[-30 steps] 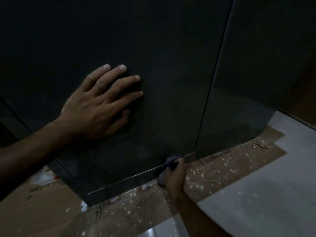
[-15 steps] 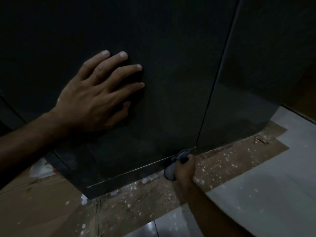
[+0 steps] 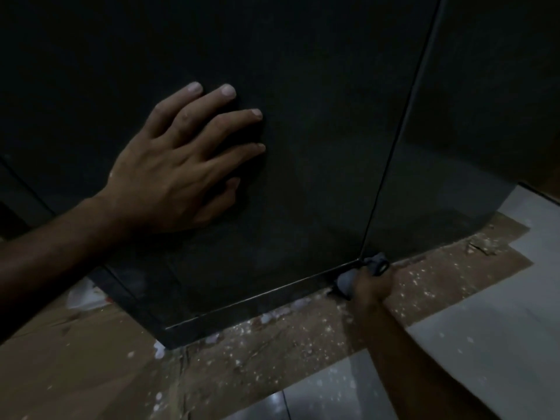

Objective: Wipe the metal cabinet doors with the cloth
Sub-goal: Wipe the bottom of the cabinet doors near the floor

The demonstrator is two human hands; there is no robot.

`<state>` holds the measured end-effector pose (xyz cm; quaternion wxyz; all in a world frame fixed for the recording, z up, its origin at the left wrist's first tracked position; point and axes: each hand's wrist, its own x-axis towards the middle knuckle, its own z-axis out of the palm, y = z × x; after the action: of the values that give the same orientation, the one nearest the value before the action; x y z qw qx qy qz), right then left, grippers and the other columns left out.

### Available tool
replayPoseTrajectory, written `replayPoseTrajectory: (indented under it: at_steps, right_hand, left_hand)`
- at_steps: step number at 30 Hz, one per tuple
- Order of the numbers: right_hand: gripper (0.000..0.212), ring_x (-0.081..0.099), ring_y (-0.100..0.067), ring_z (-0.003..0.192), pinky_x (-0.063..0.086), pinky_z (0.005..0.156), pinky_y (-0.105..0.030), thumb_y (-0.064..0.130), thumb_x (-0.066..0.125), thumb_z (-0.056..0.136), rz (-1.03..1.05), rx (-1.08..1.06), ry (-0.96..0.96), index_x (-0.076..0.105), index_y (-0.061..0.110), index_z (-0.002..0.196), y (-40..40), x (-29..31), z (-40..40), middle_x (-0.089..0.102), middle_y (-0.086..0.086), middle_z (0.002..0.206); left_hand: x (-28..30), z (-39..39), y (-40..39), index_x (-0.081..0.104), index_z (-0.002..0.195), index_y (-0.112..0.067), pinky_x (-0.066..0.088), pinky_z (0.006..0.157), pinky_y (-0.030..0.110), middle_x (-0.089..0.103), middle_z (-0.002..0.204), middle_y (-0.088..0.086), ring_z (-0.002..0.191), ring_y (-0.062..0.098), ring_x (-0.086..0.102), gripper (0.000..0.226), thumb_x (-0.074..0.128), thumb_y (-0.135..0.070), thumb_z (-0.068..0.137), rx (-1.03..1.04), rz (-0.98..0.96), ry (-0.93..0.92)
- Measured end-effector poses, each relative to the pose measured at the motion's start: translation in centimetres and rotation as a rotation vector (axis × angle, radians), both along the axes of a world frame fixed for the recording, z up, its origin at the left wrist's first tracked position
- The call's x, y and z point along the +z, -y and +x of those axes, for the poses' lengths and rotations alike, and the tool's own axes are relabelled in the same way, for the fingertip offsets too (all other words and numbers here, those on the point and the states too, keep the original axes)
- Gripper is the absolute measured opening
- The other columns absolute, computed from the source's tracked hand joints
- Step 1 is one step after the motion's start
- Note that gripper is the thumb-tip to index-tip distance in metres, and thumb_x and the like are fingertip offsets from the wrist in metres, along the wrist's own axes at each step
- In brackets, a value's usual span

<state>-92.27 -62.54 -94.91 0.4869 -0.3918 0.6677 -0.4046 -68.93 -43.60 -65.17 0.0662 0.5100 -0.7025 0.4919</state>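
A dark metal cabinet fills the upper view, with a left door (image 3: 318, 165) and a right door (image 3: 472, 140) split by a thin vertical gap. My left hand (image 3: 178, 171) lies flat on the left door, fingers spread, holding nothing. My right hand (image 3: 371, 286) is down at the cabinet's bottom edge, right where the gap between the doors ends. It is closed around a bunched grey cloth (image 3: 347, 281), which presses against the lower corner of the doors. Most of the cloth is hidden in the fist.
Brown cardboard (image 3: 272, 353) speckled with white paint covers the floor under the cabinet. Pale floor tiles (image 3: 500, 322) lie to the right and front. A white scrap (image 3: 81, 295) sits on the floor at the left, beside the cabinet's side.
My right hand has slid the cloth rightward along the bottom edge, from under the left door to the foot of the gap. My left hand stays flat on the door.
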Motion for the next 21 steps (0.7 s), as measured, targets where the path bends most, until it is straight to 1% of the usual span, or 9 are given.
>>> replayPoseTrajectory:
  at_steps: [1,2,5,8,11,13,15,19,21]
  right_hand:
    - [0.050,0.049,-0.031,0.137,0.038,0.114,-0.035,0.022,0.053,0.105,-0.038,0.005,0.043,0.039,0.009,0.151,-0.5,-0.1,0.1,0.049,-0.015,0.149]
    - [0.051,0.049,-0.032,0.137,0.037,0.114,-0.035,0.019,0.054,0.103,-0.032,-0.039,0.074,0.040,0.010,0.151,-1.4,-0.1,0.7,0.049,-0.015,0.150]
    - [0.044,0.058,-0.028,0.121,0.043,0.113,-0.042,0.024,0.062,0.095,0.066,0.085,0.155,0.052,0.021,0.138,-6.7,-1.3,4.7,0.059,-0.009,0.136]
    - [0.046,0.060,-0.023,0.110,0.047,0.101,-0.033,-0.004,0.066,0.088,0.045,0.202,0.193,0.055,0.019,0.126,-9.1,-0.5,5.1,0.060,-0.003,0.120]
    - [0.045,0.056,-0.030,0.127,0.043,0.104,-0.030,0.000,0.063,0.094,0.015,-0.054,0.166,0.053,0.009,0.137,-5.0,0.9,3.2,0.057,-0.012,0.136]
    - [0.045,0.058,-0.028,0.123,0.048,0.097,-0.030,-0.002,0.059,0.095,0.003,-0.124,0.302,0.052,0.012,0.138,-4.4,1.4,4.0,0.058,-0.008,0.130]
    - [0.046,0.059,-0.024,0.114,0.052,0.095,-0.032,-0.003,0.059,0.095,0.058,0.001,0.284,0.051,0.018,0.134,-7.6,1.5,6.3,0.055,-0.001,0.121]
    - [0.041,0.063,-0.028,0.113,0.056,0.095,-0.043,0.006,0.062,0.096,0.305,0.294,0.334,0.049,0.026,0.129,-13.3,-1.1,9.9,0.060,-0.008,0.128]
    - [0.030,0.063,-0.027,0.105,0.056,0.092,-0.043,0.001,0.056,0.097,0.207,0.205,0.351,0.050,0.022,0.117,-11.5,-0.1,8.8,0.062,-0.009,0.120]
  left_hand:
    - [0.0,0.0,0.0,0.064,0.143,-0.015,0.016,0.129,0.050,0.047,0.161,0.016,0.154,0.039,0.028,0.047,0.060,-0.038,0.102,0.004,-0.009,0.007]
    - [-0.1,-0.1,0.0,0.064,0.143,-0.016,0.016,0.129,0.051,0.048,0.160,0.015,0.154,0.038,0.029,0.047,0.061,-0.038,0.101,0.008,-0.015,0.010]
    - [-0.1,-0.2,0.1,0.065,0.142,-0.017,0.018,0.128,0.052,0.048,0.160,0.016,0.153,0.038,0.029,0.046,0.061,-0.038,0.101,0.010,-0.014,0.014]
    - [0.1,0.0,-0.1,0.066,0.141,-0.017,0.019,0.128,0.054,0.048,0.160,0.015,0.154,0.039,0.029,0.044,0.059,-0.038,0.103,-0.006,0.016,-0.001]
    - [0.4,0.0,-0.8,0.065,0.140,-0.015,0.020,0.128,0.059,0.048,0.159,0.017,0.155,0.040,0.029,0.044,0.059,-0.037,0.103,-0.030,0.121,-0.065]
    - [0.4,0.3,-1.9,0.063,0.143,-0.015,0.017,0.129,0.059,0.046,0.160,0.018,0.156,0.040,0.028,0.047,0.058,-0.037,0.102,-0.011,0.161,-0.092]
    - [0.1,0.8,-3.1,0.061,0.145,-0.015,0.014,0.129,0.059,0.043,0.161,0.019,0.157,0.040,0.026,0.050,0.054,-0.039,0.102,0.020,0.179,-0.094]
    - [-1.0,1.9,-5.3,0.060,0.147,-0.015,0.017,0.127,0.065,0.041,0.163,0.020,0.156,0.041,0.027,0.050,0.057,-0.038,0.102,0.054,0.155,-0.062]
    - [-1.5,2.6,-6.4,0.060,0.147,-0.015,0.016,0.126,0.067,0.041,0.163,0.021,0.156,0.042,0.028,0.050,0.056,-0.038,0.102,0.061,0.145,-0.050]
